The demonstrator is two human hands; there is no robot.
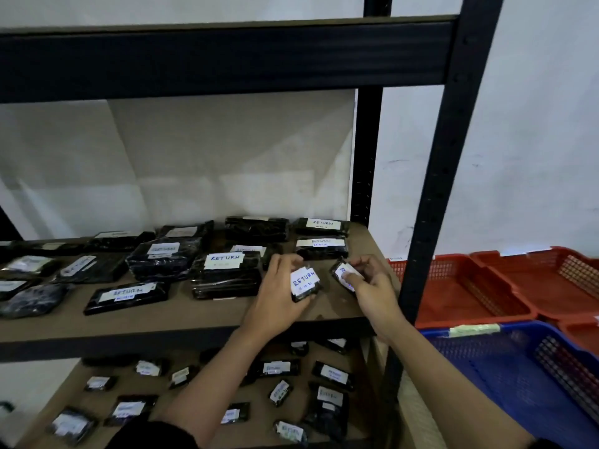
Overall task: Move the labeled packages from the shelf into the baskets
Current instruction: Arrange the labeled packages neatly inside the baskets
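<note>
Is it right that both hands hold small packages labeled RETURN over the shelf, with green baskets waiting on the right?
Not quite: in the head view the baskets are red and blue, not green. The left hand and right hand do each hold a small package over the shelf.

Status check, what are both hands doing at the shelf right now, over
Left hand grips small RETURN package. Right hand pinches second small package. Both over the shelf, baskets to the right. Shelf post stands between.
</note>
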